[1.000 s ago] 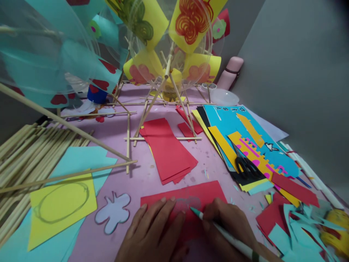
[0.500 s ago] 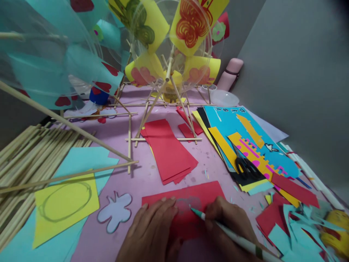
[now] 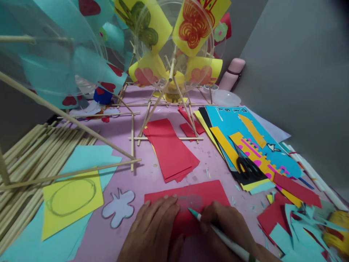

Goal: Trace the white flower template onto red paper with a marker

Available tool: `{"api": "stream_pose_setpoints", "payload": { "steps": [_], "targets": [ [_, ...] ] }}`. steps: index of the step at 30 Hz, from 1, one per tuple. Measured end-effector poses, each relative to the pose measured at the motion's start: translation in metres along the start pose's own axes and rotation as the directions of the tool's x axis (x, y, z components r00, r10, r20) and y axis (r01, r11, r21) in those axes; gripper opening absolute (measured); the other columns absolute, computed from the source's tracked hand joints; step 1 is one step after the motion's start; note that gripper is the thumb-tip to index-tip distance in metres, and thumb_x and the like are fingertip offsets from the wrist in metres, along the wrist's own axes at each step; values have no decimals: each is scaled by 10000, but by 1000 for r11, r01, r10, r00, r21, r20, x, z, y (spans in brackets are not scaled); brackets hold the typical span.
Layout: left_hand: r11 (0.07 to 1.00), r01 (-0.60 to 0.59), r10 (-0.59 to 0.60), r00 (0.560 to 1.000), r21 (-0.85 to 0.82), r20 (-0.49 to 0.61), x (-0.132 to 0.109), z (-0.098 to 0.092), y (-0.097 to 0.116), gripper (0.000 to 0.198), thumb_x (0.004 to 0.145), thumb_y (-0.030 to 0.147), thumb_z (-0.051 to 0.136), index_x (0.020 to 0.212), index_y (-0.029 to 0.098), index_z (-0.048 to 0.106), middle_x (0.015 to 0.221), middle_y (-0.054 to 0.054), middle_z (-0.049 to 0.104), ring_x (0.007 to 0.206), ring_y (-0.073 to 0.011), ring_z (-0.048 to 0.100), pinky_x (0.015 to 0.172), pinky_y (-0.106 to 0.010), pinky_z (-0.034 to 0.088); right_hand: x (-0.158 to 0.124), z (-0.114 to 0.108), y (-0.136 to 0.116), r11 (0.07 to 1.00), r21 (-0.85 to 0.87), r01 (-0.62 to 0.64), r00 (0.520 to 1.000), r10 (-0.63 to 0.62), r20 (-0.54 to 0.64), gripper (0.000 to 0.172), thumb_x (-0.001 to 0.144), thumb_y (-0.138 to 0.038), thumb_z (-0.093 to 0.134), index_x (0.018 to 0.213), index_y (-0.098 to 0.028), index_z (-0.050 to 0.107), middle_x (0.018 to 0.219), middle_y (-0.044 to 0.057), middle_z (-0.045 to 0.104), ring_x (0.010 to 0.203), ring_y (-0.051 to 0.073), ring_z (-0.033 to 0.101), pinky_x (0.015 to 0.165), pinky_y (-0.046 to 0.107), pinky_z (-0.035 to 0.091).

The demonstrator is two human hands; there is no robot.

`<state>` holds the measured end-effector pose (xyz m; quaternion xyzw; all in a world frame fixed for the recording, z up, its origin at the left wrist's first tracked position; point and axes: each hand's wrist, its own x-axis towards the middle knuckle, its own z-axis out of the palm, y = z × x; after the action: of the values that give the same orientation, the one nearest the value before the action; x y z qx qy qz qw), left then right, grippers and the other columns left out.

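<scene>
A red paper sheet (image 3: 209, 191) lies at the near edge of the pink table. My left hand (image 3: 154, 233) rests flat on it, fingers stretched out and pressing it down. My right hand (image 3: 231, 229) is closed round a white pen with a teal tip (image 3: 218, 233). The tip touches the red sheet beside a grey scribbled patch (image 3: 191, 201). A white flower-shaped cutout (image 3: 119, 208) lies just left of my left hand.
A stack of red paper strips (image 3: 170, 149) lies ahead. Black scissors (image 3: 247, 165) rest on coloured sheets at the right. Wooden sticks (image 3: 32, 160) pile up at left beside a yellow sheet with an oval (image 3: 72, 200). Stick-and-paper wheel models (image 3: 174, 43) stand behind. Paper scraps (image 3: 297, 225) lie at right.
The view has drifted slightly, so everything sits a little to the right. The pen tip has shifted a little across the red sheet by the grey patch. My left hand stays flat.
</scene>
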<state>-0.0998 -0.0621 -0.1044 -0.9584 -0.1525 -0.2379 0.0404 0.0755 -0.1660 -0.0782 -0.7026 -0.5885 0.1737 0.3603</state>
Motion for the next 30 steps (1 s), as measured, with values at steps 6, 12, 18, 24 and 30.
{"api": "stream_pose_setpoints", "payload": {
  "steps": [6, 12, 18, 24, 30],
  "targets": [
    [1000, 8, -7, 1000, -17, 8, 2, -2, 1, 313, 911, 316, 422, 1163, 164, 531, 1185, -39, 642, 1042, -214, 611, 814, -379, 542, 1, 1, 0, 997, -75, 23, 1000, -22, 14, 193, 797, -169, 375, 621, -224, 431, 452, -29, 588, 371, 88, 529, 418, 164, 373],
    [1000, 10, -10, 1000, -22, -4, 3, -1, 1, 306, 914, 285, 413, 1169, 161, 529, 1188, -44, 639, 1054, -215, 605, 820, -387, 537, 1, 1, 4, 998, -34, 54, 994, -51, 98, 164, 776, -140, 408, 643, -222, 459, 488, -25, 603, 399, 97, 543, 433, 175, 380],
    [1000, 12, -12, 1000, -18, 27, 3, -2, 2, 321, 905, 295, 429, 1183, 169, 527, 1221, -38, 623, 1069, -216, 598, 842, -385, 530, 1, 1, 3, 995, -64, 74, 991, -66, 114, 154, 759, -140, 433, 639, -224, 482, 495, -23, 625, 398, 107, 561, 444, 185, 397],
    [999, 26, -25, 999, -36, 32, 2, -1, 1, 324, 887, 282, 446, 1185, 180, 522, 1213, -27, 627, 1081, -201, 588, 866, -350, 513, 1, 5, 6, 993, -34, 114, 990, -111, 85, 122, 707, -142, 472, 623, -230, 485, 497, -32, 634, 396, 104, 574, 442, 174, 400],
    [999, 26, -24, 999, -40, 32, 4, -2, 1, 333, 892, 284, 441, 1194, 168, 515, 1225, -40, 617, 1086, -214, 584, 853, -378, 521, 0, 18, 16, 982, -26, 185, 973, -187, -136, 172, 695, -166, 429, 536, -229, 442, 385, -66, 556, 284, 80, 479, 349, 165, 294]
  ]
}}
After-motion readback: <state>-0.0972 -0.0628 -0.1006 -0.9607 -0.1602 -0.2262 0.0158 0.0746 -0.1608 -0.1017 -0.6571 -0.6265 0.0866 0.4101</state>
